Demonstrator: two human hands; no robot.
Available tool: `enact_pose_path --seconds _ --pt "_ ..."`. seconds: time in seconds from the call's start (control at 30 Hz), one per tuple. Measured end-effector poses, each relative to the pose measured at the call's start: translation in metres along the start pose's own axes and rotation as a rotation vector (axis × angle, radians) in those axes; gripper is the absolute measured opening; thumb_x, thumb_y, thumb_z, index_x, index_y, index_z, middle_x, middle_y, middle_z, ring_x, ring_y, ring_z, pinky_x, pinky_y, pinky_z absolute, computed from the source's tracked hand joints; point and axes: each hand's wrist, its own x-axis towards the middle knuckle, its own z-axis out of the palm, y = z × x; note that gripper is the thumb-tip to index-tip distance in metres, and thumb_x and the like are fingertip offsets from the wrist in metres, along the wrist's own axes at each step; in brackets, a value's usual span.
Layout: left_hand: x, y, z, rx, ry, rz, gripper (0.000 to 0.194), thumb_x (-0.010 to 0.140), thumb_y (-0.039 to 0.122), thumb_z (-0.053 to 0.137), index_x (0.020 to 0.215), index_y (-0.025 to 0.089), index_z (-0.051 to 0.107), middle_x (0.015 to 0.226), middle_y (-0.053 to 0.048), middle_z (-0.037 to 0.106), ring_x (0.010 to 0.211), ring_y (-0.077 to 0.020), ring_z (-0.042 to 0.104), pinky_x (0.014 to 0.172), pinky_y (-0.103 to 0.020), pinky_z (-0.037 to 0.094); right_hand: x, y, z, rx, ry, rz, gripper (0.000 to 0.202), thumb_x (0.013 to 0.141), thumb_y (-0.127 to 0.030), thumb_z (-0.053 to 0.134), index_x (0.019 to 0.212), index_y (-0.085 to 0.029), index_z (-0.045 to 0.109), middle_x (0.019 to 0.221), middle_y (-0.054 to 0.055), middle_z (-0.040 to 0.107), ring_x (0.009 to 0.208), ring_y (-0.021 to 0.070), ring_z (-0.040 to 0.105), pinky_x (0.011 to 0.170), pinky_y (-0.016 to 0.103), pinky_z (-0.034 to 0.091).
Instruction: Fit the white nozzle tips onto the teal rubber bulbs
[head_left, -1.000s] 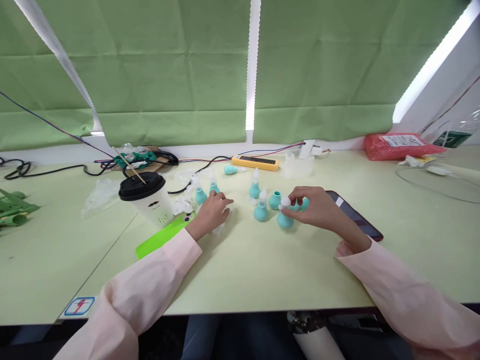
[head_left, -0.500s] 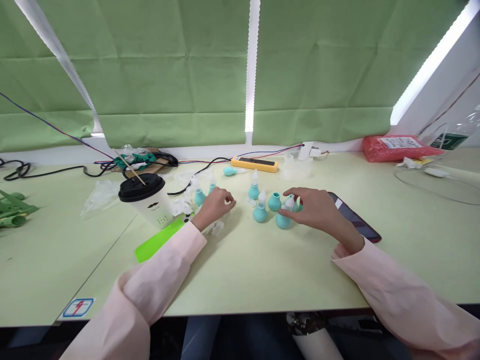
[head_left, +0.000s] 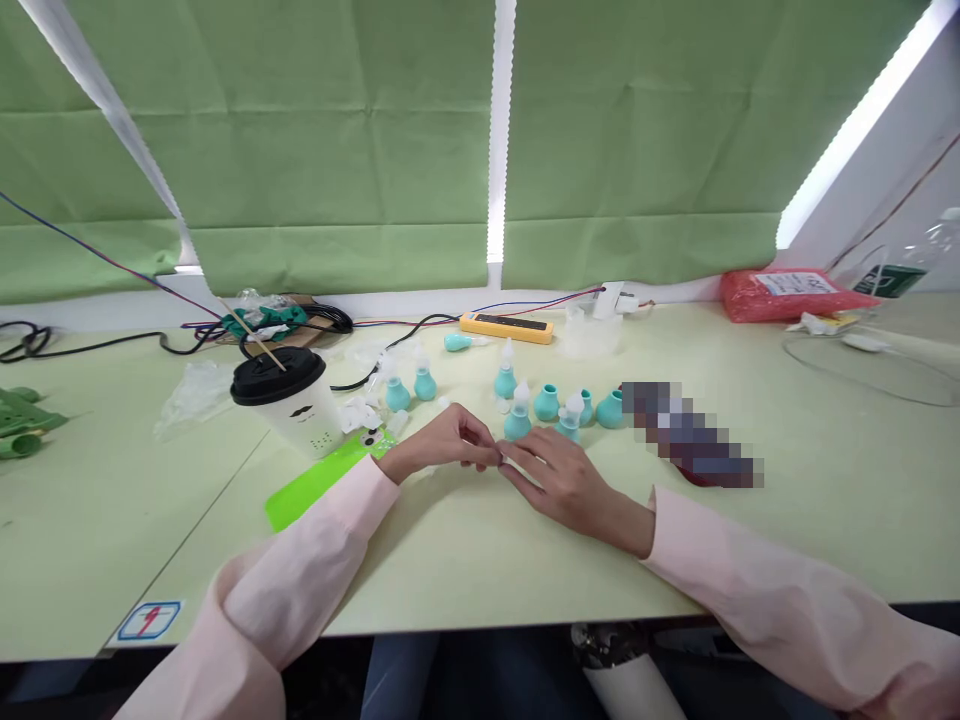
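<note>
A green cloth [head_left: 360, 150] hung behind the pale table [head_left: 450, 570]. Low over the tabletop, the right hand [head_left: 566, 480] and left hand [head_left: 442, 440] met at their fingertips, each narrowed toward a pinch; from where I stood, I couldn't tell whether anything small was held between them. A lidded white cup [head_left: 304, 420] stood left of the left hand, near a lime-green phone case [head_left: 322, 483]. Of the turquoise bulbs, one with a clear tip [head_left: 517, 422] stood just beyond the right hand, another [head_left: 568, 425] was partly hidden by it, and open-mouthed ones [head_left: 546, 403] stood farther back.
</note>
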Motion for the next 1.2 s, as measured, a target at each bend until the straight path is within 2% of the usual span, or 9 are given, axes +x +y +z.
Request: enact_pose_path --seconds 0.23,0.3,0.4,0.47,0.6,0.7,0.87,1.03,1.2 --pt "0.002 -0.001 -0.001 0.084 -0.070 0.011 0.024 0.066 0.032 0.054 0.073 0.010 0.063 0.053 -0.001 0.055 0.048 -0.0072 0.044 0.045 -0.018 0.035 -0.008 0.004 0.013 0.234 -0.010 0.107 0.012 0.077 -0.013 0.047 0.082 -0.012 0.058 0.066 0.005 0.059 0.060 0.0136 0.052 0.053 0.025 0.042" --pt "0.000 0.002 -0.009 0.268 0.044 0.024 0.026 0.070 0.033 0.048 0.076 0.012 0.063 0.058 -0.002 0.057 0.051 -0.0086 0.046 0.047 -0.019 0.035 -0.009 0.005 0.014 0.248 -0.019 0.139 0.011 0.076 -0.013 0.048 0.078 -0.012 0.059 0.065 0.005 0.060 0.060 0.0135 0.053 0.053 0.025 0.042" --pt "-0.006 0.006 -0.023 0.748 0.334 -0.007 0.021 0.069 0.027 0.046 0.069 0.014 0.062 0.060 -0.003 0.058 0.056 -0.0116 0.049 0.052 -0.022 0.035 -0.010 0.005 0.015 0.263 -0.079 0.180 0.012 0.074 -0.011 0.048 0.076 -0.013 0.060 0.063 0.005 0.060 0.059 0.0134 0.054 0.053 0.024 0.042" --pt "-0.009 0.006 -0.030 0.978 0.384 -0.052 0.019 0.067 0.026 0.047 0.069 0.016 0.062 0.060 -0.002 0.059 0.058 -0.0137 0.050 0.053 -0.023 0.034 -0.011 0.004 0.016 0.273 -0.121 0.201 0.013 0.074 -0.011 0.048 0.076 -0.014 0.060 0.063 0.004 0.061 0.059 0.0133 0.055 0.052 0.024 0.041" --pt "-0.009 0.001 -0.031 1.122 0.338 -0.055 0.023 0.070 0.028 0.043 0.085 0.019 0.059 0.073 -0.003 0.060 0.070 -0.0169 0.053 0.054 -0.024 0.034 -0.011 0.004 0.018 0.281 -0.166 0.244 0.013 0.074 -0.013 0.048 0.075 -0.014 0.061 0.061 0.004 0.061 0.056 0.0130 0.055 0.052 0.024 0.041" --pt "-0.009 0.002 -0.029 1.213 0.337 -0.126 0.023 0.071 0.029 0.041 0.082 0.018 0.058 0.077 -0.005 0.059 0.071 -0.0186 0.053 0.051 -0.024 0.032 -0.010 0.004 0.017 0.264 -0.184 0.258 0.013 0.074 -0.015 0.049 0.073 -0.013 0.062 0.057 0.003 0.061 0.054 0.0126 0.055 0.052 0.024 0.040" --pt "-0.017 0.008 -0.027 1.177 0.144 -0.185 0.034 0.059 0.049 0.052 0.073 0.018 0.054 0.064 -0.002 0.055 0.060 -0.0176 0.050 0.045 -0.023 0.027 -0.008 0.003 0.014 0.233 -0.192 0.240 0.013 0.073 -0.014 0.050 0.071 -0.015 0.063 0.058 0.003 0.061 0.054 0.0122 0.054 0.050 0.023 0.038" --pt "-0.020 0.003 -0.019 1.195 0.048 -0.197 0.024 0.060 0.029 0.053 0.080 0.018 0.053 0.072 -0.004 0.055 0.065 -0.0183 0.051 0.047 -0.023 0.029 -0.007 0.003 0.012 0.271 -0.183 0.232 0.014 0.072 -0.012 0.050 0.070 -0.015 0.063 0.061 0.004 0.063 0.056 0.0129 0.056 0.050 0.023 0.040" --pt "-0.021 0.004 -0.016 1.048 0.155 -0.054 0.029 0.063 0.023 0.049 0.092 0.017 0.053 0.065 -0.002 0.054 0.063 -0.0157 0.050 0.051 -0.023 0.034 -0.006 0.003 0.012 0.422 -0.112 0.354 0.012 0.070 -0.011 0.052 0.070 -0.016 0.063 0.063 0.002 0.065 0.056 0.0127 0.059 0.052 0.023 0.045"
